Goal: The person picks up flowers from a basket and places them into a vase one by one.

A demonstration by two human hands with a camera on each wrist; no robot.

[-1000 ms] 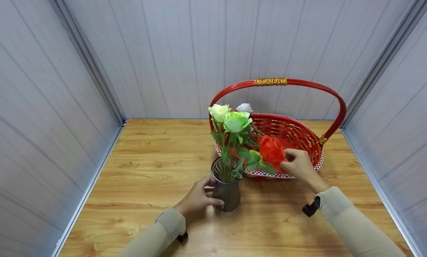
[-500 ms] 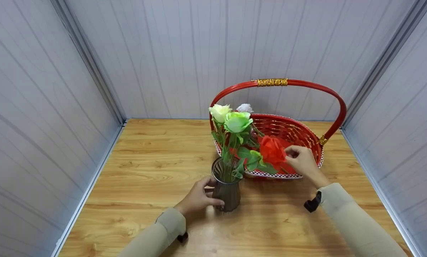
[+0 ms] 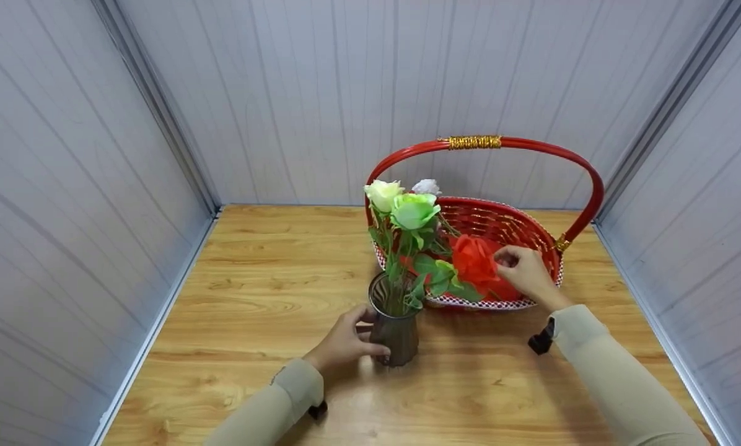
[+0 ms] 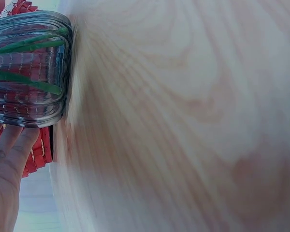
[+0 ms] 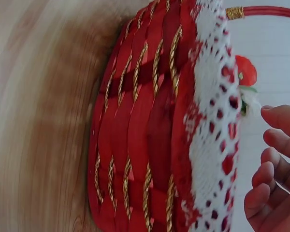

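My left hand (image 3: 344,342) grips the dark clear glass vase (image 3: 396,339), thumb at its front and fingers behind. Green stems (image 4: 34,46) stand inside the glass. A cream rose (image 3: 384,196) and a pale green rose (image 3: 414,211) rise above the rim. The red rose (image 3: 473,260) leans out to the right, overlapping the basket in the head view. At its right edge is my right hand (image 3: 527,272), fingers loosely curled. In the right wrist view nothing shows between those fingers (image 5: 265,174), which stand beyond the basket's lace rim.
Behind the vase stands a red woven basket (image 3: 550,248) with a tall arched handle (image 3: 584,170) and white lace trim. A whitish flower (image 3: 427,187) shows at its left. Pale panel walls (image 3: 296,105) enclose the wooden table (image 3: 253,297).
My right hand has shifted slightly up and right, off the red rose's lower right edge. The left hand and vase stay in place.
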